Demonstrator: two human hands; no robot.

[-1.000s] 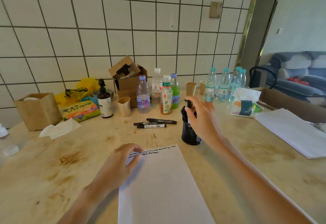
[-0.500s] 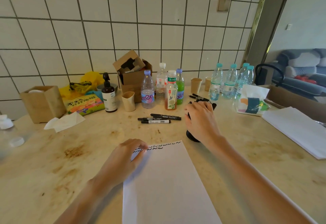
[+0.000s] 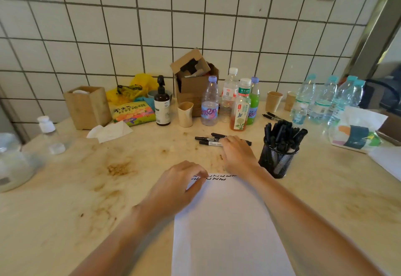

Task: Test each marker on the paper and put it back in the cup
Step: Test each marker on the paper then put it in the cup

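Right hand: the right hand (image 3: 237, 156) reaches forward past the top edge of the paper, palm down, fingers laid over the loose markers (image 3: 209, 141) on the table; whether the fingers have closed round one I cannot tell.
Left hand: the left hand (image 3: 176, 185) rests on the upper left corner of the paper (image 3: 227, 228), fingers curled loosely with the tips pressing the sheet, gripping nothing.
Forearms: both run in from the bottom edge and converge toward the top of the sheet.
Loose markers: three black ones lie flat, side by side, beyond the paper; the right ends are hidden under the hand.
Cup: one black mesh cup (image 3: 277, 160) stands upright just right of the right hand, packed with black markers; their count is too crowded to tell.
Stray pens: two dark pens (image 3: 270, 116) lie behind the cup, near the water bottles.
Paper: one white sheet in front of the person, with two rows of black squiggles (image 3: 217, 177) along its top edge.
Paper cups: two brown ones (image 3: 274, 101) near the wall.
Pump bottle: one dark bottle (image 3: 162, 107) left of the cardboard box (image 3: 193, 84).
Table: a stained beige top (image 3: 86, 188).
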